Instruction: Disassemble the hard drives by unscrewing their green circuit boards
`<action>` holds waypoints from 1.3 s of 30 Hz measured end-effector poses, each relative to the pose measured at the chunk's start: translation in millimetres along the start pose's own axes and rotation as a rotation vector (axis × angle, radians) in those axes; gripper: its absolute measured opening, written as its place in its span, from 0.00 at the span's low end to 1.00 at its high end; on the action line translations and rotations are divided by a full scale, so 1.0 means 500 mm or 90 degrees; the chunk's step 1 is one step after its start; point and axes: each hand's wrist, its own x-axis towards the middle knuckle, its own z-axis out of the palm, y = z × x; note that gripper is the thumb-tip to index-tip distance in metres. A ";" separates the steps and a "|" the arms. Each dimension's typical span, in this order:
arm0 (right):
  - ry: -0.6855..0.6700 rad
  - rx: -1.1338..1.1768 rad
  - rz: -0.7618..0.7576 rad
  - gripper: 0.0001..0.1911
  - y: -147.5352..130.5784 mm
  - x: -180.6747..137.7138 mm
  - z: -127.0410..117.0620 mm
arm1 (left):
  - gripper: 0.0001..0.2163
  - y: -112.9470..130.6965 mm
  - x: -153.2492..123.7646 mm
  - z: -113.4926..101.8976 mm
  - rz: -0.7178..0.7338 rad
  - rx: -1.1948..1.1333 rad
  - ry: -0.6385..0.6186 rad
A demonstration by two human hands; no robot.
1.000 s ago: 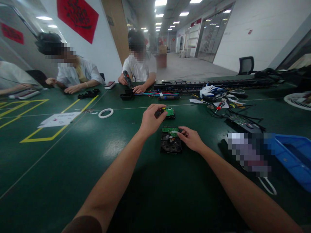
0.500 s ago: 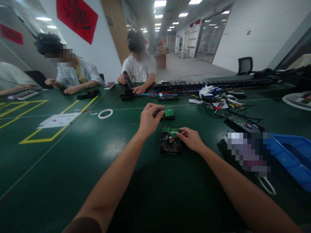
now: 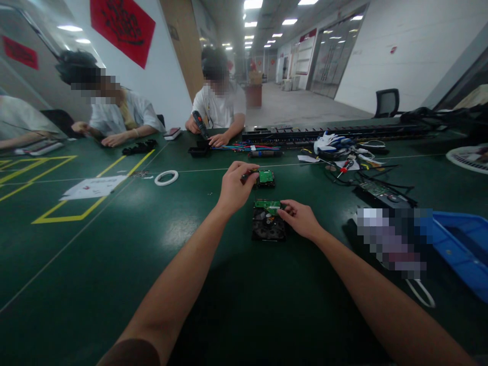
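Observation:
A black hard drive [image 3: 268, 223] with a green circuit board on its far end lies on the green table [image 3: 244, 284] in front of me. My right hand [image 3: 300, 218] rests at its right edge, fingers pinched on a small pale part over the board. Above and to the left, my left hand [image 3: 235, 186] is closed on a small dark tool with a red part. Just right of that hand lies a second drive with a green board [image 3: 266, 178].
Two people sit across the table; one holds a power screwdriver [image 3: 200, 123]. A white ring [image 3: 166, 178] and a paper sheet [image 3: 93, 187] lie left. Cables, gloves and a red screwdriver [image 3: 345, 166] clutter the right, with a blue bin [image 3: 463, 246] near the edge.
My left hand has shifted slightly left and away from the far drive, still closed on the small tool. My right hand stays at the near drive.

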 end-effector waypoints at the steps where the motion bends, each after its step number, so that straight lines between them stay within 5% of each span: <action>1: -0.002 0.001 0.000 0.23 0.000 0.000 0.000 | 0.10 0.000 0.000 0.000 0.004 0.002 -0.003; 39: -0.001 0.027 0.001 0.27 0.006 0.000 0.007 | 0.14 0.011 0.001 -0.003 0.068 -0.001 -0.054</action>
